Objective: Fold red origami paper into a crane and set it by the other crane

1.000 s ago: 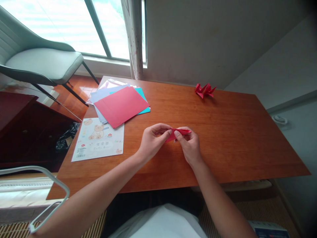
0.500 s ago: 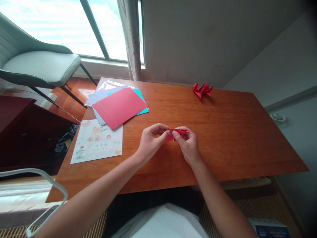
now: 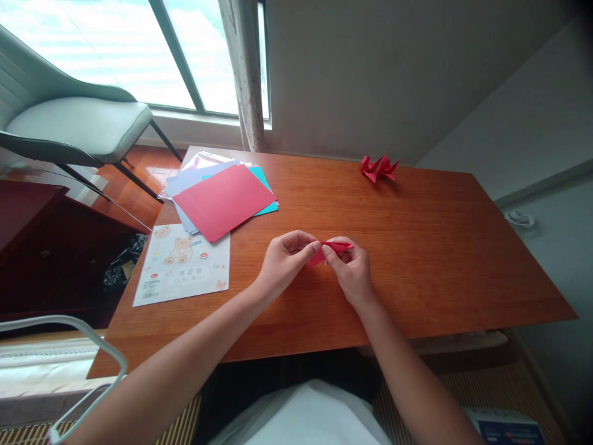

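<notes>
Above the middle of the table, both hands pinch a small piece of folded red paper (image 3: 317, 258). My left hand (image 3: 288, 259) grips its left end between thumb and fingers. My right hand (image 3: 349, 266) has its thumb on the near face and its fingers behind, closed on the right part. The fingers cover much of the paper, so its full shape is hidden. Two red origami figures (image 3: 380, 168) stand close together near the table's far edge, beyond my right hand.
The brown wooden table (image 3: 440, 247) spans the view. On its left lie a stack of coloured paper, red sheet (image 3: 226, 201) uppermost, and a white sheet with bear drawings (image 3: 185, 266). A pale chair (image 3: 83, 123) stands beyond the left end, a wall (image 3: 343, 74) behind.
Both hands stay in nearly the same place, still pinching the red paper. Slightly more of the paper's lower left part shows between them.
</notes>
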